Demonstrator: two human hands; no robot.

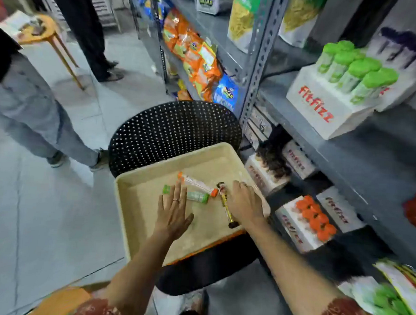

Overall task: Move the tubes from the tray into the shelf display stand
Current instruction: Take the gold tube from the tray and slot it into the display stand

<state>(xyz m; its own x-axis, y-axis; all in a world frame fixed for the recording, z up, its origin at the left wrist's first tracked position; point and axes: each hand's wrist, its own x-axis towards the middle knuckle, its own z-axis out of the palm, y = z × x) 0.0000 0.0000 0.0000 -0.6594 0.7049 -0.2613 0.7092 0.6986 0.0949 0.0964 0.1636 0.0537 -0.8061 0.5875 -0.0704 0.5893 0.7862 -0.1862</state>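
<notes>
Tray (136,201) on chair (174,128) beside shelf, within reach: held green tubes (197,197), an orange-capped tube (197,183) and a yellow tube (226,204). Left hand (173,213) hovered flat, fingers spread, empty. Right hand (244,203) lay over the yellow tube; grip could not be told.

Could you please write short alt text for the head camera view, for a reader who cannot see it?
A person's left hand and right hand reach, open, into a beige tray resting on a black chair, over green-capped, orange-capped and yellow tubes. To the right, grey shelves hold white Fitfizz display stands of tubes.
</notes>
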